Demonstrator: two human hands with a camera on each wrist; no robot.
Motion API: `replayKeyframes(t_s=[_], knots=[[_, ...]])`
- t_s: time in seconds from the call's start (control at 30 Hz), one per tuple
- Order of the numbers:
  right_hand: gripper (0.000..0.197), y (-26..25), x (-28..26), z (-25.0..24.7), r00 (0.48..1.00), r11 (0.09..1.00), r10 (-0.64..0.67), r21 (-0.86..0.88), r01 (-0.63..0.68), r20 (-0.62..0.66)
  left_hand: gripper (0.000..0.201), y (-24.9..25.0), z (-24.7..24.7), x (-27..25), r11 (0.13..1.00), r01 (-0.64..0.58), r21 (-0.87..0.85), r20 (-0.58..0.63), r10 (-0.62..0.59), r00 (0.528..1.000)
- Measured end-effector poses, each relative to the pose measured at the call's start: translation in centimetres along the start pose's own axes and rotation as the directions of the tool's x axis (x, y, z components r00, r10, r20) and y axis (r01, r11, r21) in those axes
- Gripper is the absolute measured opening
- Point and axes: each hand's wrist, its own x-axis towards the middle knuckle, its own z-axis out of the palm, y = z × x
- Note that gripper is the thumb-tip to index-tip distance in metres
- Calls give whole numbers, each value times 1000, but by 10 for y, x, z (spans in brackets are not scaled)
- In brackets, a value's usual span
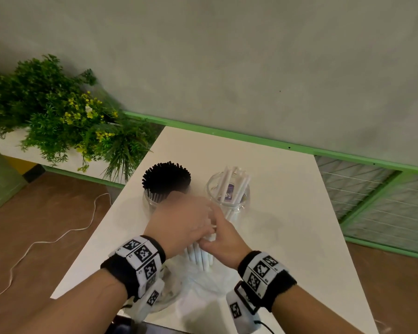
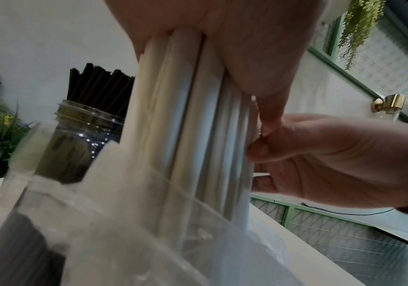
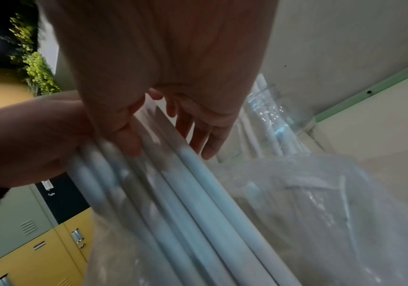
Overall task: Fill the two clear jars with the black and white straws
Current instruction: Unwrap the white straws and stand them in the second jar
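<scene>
Nearest, a crumpled clear plastic bag [image 1: 198, 280] is lying on the white table [image 1: 287, 213] w/ a bundle of white straws [image 1: 199, 255] sticking up out of it. Both hands are meeting on that bundle. Left hand [image 1: 181, 218] is coming over the top, blurred in head view; left wrist cam is showing its palm & thumb wrapping the straws' [image 2: 188, 120] upper part. Right hand [image 1: 223, 239] is sitting on the bundle's right side; in left wrist cam its [image 2: 332, 154] thumb & fingers are pinching the outer straws. Right wrist cam is showing its fingers loosely spread along the straws [image 3: 178, 183], & the bag's [image 3: 320, 203] folds, hidden elsewhere.

Further back, two clear jars are standing side by side: left jar [image 1: 155, 198] packed w/ black straws [image 1: 165, 175], right jar [image 1: 229, 196] holding only a few white straws. Far left, a green plant [image 1: 58, 112]; a white cord [image 1: 58, 239] on the floor.
</scene>
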Motion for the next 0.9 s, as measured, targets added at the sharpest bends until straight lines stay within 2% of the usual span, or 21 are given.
replayKeyframes(t_s=[0.1,0.33,0.4,0.47,0.7,0.83,0.9], knots=[[65,2,-4,2,998,1000,8,9,-7,-67,64,1,-2,-1,1000,-9,-14,0,9,1000],[22,7,-10,1,970,997,63,64,-50,-234,45,4,5,-3,996,-76,-53,-58,73,996],[20,7,-11,0,958,994,89,84,-68,-273,39,3,7,-2,995,-83,-56,-72,79,994],[11,8,-12,-1,951,992,103,98,-77,-290,34,2,8,-2,995,-77,-57,-80,73,994],[19,4,-14,-1,956,991,81,123,-48,-283,33,5,7,-1,997,-69,-41,-65,66,996],[16,0,-14,-4,927,998,33,59,-12,-373,26,6,8,0,999,-41,-31,-65,39,997],[23,-5,-15,-10,910,998,-5,48,27,-415,24,7,8,0,999,-36,-26,-68,34,997]])
